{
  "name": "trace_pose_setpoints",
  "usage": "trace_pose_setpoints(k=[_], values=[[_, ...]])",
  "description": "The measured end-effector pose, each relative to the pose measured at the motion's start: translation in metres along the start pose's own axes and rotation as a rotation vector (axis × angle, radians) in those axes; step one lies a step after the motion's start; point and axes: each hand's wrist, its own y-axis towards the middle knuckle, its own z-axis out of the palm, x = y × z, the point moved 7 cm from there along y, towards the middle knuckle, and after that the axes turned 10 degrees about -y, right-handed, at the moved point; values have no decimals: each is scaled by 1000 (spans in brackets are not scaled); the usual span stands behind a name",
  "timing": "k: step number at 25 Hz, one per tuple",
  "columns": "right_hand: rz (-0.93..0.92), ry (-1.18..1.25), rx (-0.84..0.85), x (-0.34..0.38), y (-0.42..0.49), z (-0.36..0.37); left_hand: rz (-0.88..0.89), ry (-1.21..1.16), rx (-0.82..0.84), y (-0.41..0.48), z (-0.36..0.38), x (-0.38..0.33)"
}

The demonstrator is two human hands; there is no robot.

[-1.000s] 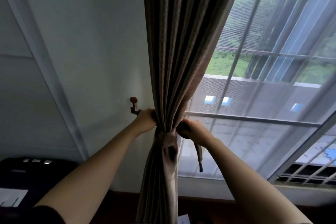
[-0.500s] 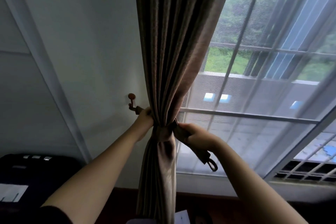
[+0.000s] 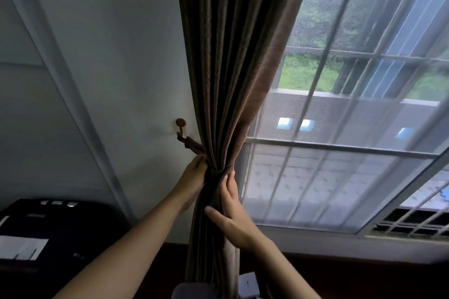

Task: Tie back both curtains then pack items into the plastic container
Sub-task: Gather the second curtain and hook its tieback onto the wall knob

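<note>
A brown curtain (image 3: 233, 60) hangs gathered in the middle, cinched at its waist by a matching tieback band (image 3: 194, 147) that runs up left to a round wall hook (image 3: 180, 123). My left hand (image 3: 192, 179) presses against the curtain's left side at the cinch, fingers wrapped round the fabric. On the right side, just below the cinch, my right hand (image 3: 229, 213) lies flat on the folds with its fingers spread. The tieback's loose end is out of sight.
A window (image 3: 345, 148) with a mesh screen and bars fills the right. White wall is at the left. A dark printer-like box (image 3: 41, 233) with a white sheet sits low at the left. A pale object (image 3: 194, 290) shows at the bottom edge.
My right hand has let go of the tieback's ringed end and moved onto the curtain below the cinch. The tieback now runs to the hook. The view has tilted slightly.
</note>
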Motion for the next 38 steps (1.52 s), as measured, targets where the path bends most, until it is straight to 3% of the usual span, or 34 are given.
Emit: trace_pose_setpoints(k=[3, 6, 10, 13, 20, 22, 24, 27, 32, 35, 38], values=[[13, -79, -47, -2, 0, 12, 111, 239, -149, 1, -15, -8], [1, -233, -139, -1, -1, 18, 81, 148, -7, -1, -12, -9], [-50, -408, -91, -4, 3, 28, -6, 16, 241, -2, -8, -13], [-61, -502, -75, -4, 5, 28, -2, 126, 350, -1, -8, -14], [-60, -554, -118, -18, 14, 25, 93, 456, 348, 10, -7, -25], [-154, -427, -177, -22, 13, 17, 75, 462, 346, 14, -11, -25], [-162, -49, -340, -29, 11, -2, 47, 450, 340, 18, -16, -20], [89, 324, -513, -44, 24, -35, 39, 400, 343, 21, -19, -14], [89, 292, -339, -24, 73, -64, 173, 521, 286, 14, -23, -13], [146, 234, -427, -22, 84, -67, 313, 668, 239, 8, -32, -14], [212, 224, -527, -31, 89, -69, 299, 723, 237, 11, -55, -10]])
